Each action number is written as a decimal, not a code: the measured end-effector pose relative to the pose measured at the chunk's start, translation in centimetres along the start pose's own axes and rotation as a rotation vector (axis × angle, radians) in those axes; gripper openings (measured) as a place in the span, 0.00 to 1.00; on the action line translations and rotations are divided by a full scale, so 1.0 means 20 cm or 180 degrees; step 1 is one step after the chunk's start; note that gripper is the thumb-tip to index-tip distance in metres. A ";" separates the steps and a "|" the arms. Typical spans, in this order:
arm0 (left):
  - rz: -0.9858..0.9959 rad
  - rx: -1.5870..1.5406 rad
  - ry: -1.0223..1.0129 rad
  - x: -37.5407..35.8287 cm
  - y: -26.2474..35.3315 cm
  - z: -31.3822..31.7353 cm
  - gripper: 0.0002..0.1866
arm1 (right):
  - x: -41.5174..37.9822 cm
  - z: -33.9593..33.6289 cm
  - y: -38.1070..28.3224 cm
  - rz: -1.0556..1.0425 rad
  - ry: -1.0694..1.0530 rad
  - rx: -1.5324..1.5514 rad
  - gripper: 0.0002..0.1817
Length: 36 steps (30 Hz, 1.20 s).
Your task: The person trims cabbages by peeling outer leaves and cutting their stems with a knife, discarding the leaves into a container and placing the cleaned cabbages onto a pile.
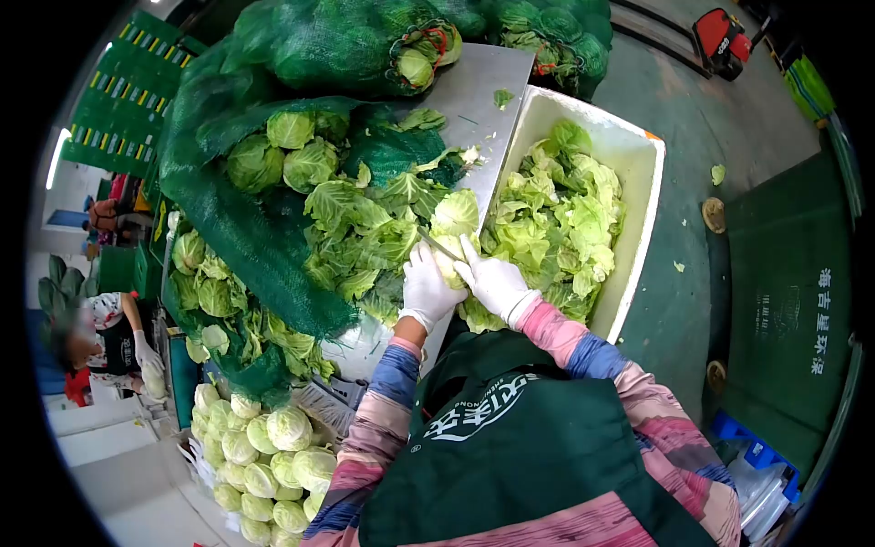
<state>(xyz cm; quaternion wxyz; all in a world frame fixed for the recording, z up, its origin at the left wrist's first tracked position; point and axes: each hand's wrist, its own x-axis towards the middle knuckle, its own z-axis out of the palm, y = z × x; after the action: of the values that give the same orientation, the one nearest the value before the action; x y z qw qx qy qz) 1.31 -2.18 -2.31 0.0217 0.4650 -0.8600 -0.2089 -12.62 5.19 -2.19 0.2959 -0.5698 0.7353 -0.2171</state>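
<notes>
Both hands wear white gloves and meet at a pale cabbage [447, 265] over the metal table's edge. My left hand [430, 284] grips the cabbage from its left side. On the other side my right hand [495, 281] is closed on a knife [439, 244], whose thin blade points up and left across the cabbage; the handle is hidden in the glove. Another light green cabbage [455, 212] lies just beyond the blade. Loose green leaves [360, 232] are heaped to the left. A white foam box [638, 237] on the right holds many leaves.
Green net sacks of cabbages [328, 46] lie at the back and left of the metal table [488, 68]. Stacked cabbages [264, 456] stand at lower left. A co-worker [114, 333] is at far left. A large green bin [784, 310] and a red pallet jack [720, 41] are right.
</notes>
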 end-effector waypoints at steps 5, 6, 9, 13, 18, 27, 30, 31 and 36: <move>-0.0045 0.0019 0.0284 -0.07 0.06 0.00 0.57 | 0.03 -0.05 0.05 -0.0076 -0.0103 0.0050 0.30; -0.0043 0.0016 0.0285 -0.07 0.06 0.00 0.57 | 0.05 -0.04 0.07 -0.0075 -0.0101 0.0046 0.30; 0.0048 -0.0156 0.0497 -0.10 0.07 0.02 0.55 | 0.09 0.03 0.18 -0.0016 0.0523 0.1138 0.27; 0.0328 -0.0415 0.0666 -0.21 -0.01 0.04 0.55 | 0.13 -0.04 0.38 0.1004 0.0143 0.0541 0.26; -0.0028 -0.2332 0.0470 -0.31 -0.09 -0.02 0.56 | 0.15 0.01 0.39 0.1014 0.0505 0.0392 0.26; -0.0784 -0.2613 0.0621 -0.26 -0.09 0.05 0.47 | 0.00 -0.03 -0.05 -0.0660 0.0522 0.0306 0.59; -0.0398 -0.2302 0.0576 -0.29 0.02 -0.03 0.46 | 0.04 -0.05 -0.07 -0.0262 -0.0040 0.0221 0.46; -0.0406 -0.2302 0.0564 -0.29 0.02 -0.04 0.46 | 0.06 -0.06 -0.06 -0.0169 -0.0269 0.0151 0.41; -0.0098 -0.2282 0.0413 -0.31 -0.05 -0.03 0.43 | 0.19 0.07 0.15 0.0292 -0.0105 0.0619 0.25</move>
<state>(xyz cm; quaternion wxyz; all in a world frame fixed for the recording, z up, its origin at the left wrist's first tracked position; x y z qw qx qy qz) 5.75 2.09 -1.13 0.2347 0.4530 -0.7219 -0.4675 -14.41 2.27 -5.96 0.3714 -0.5076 0.7312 -0.2643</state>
